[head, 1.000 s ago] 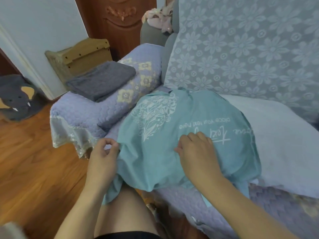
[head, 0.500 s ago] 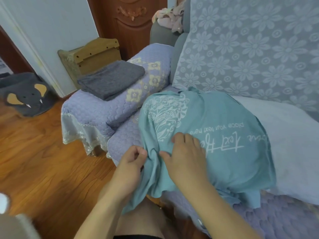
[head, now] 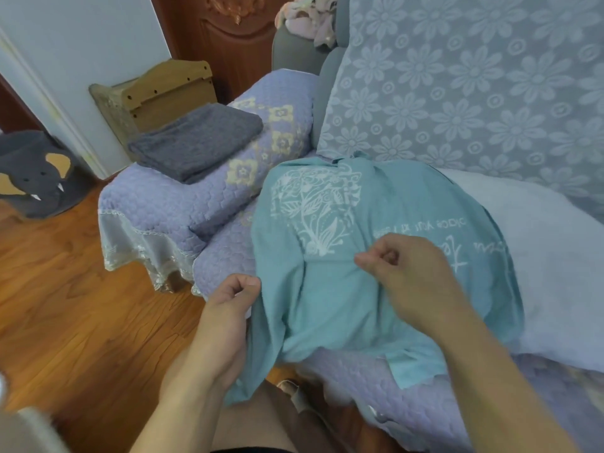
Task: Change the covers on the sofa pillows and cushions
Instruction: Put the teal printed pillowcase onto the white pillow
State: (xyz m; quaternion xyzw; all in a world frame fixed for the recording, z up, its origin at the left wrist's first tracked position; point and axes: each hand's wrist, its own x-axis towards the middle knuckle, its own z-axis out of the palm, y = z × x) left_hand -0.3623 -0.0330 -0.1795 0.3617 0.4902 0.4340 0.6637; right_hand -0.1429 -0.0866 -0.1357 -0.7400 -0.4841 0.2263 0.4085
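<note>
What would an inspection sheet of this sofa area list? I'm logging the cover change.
Surface: sofa seat, lilac quilted cover.
Job's things: teal cover draped over a cushion; pale cushion beside it.
Clutter: grey folded cloth on armrest.
Hands: left hand pinches the cover's edge; right hand pinches fabric on top.
Cables: nothing seen.
Surroundings: wood floor, wooden box, elephant bag.

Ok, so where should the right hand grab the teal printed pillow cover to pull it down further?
Probably the loose hem of the teal printed pillow cover hanging off the near seat edge, coming from the front, palm down. The fabric there drapes free in folds, while higher up it lies stretched over the pillow. The left hand already pinches that hem; the right hand pinches mid-panel.
</note>
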